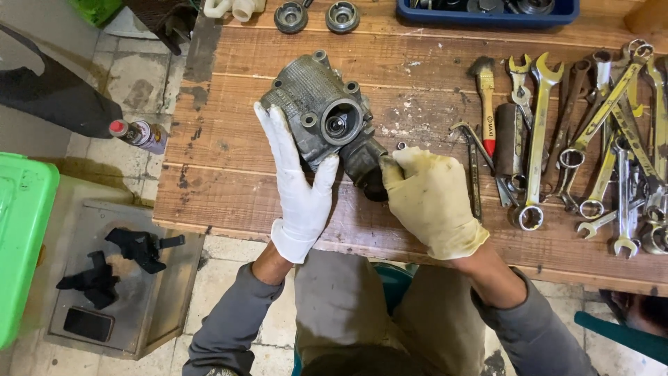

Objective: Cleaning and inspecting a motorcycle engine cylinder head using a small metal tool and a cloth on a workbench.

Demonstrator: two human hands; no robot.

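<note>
A grey cast metal housing (316, 104) with bolt holes and a round bore lies on the wooden workbench (229, 174). My left hand (299, 184), in a white glove, lies flat against its left side, fingers pointing up. My right hand (428, 198), in a yellowish glove, grips a dark cylindrical part (362, 163) that sticks out of the housing's lower right end. A small metal ring (401, 145) sits just above my right thumb.
Several wrenches (598, 139), a wooden-handled brush (486, 97) and a hex key (473, 167) lie at the right. Two round metal parts (316, 17) and a blue tray (487, 14) sit at the back. A spray can (139, 134), green bin (21, 237) and black gloves (118, 261) are on the floor at the left.
</note>
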